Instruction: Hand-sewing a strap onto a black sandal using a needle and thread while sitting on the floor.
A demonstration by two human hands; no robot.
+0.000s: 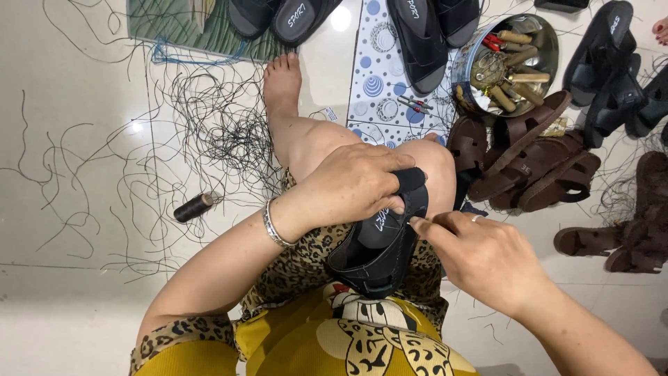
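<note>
The left hand lies over the toe end of a black sandal, its fingers closed around the upper strap. The sandal rests on the person's lap, against the raised knee. The right hand touches the sandal's right edge, with thumb and forefinger pressed together in a pinch; what they pinch is too thin to see.

On the floor to the left is a big tangle of loose dark thread, and a dark thread spool lies near it. Just beside the knee on the right is a pile of brown sandals, very close to the right hand. Behind them stands a round metal tin full of tools with wooden handles. More black sandals lie far right, and others on a dotted mat at the top.
</note>
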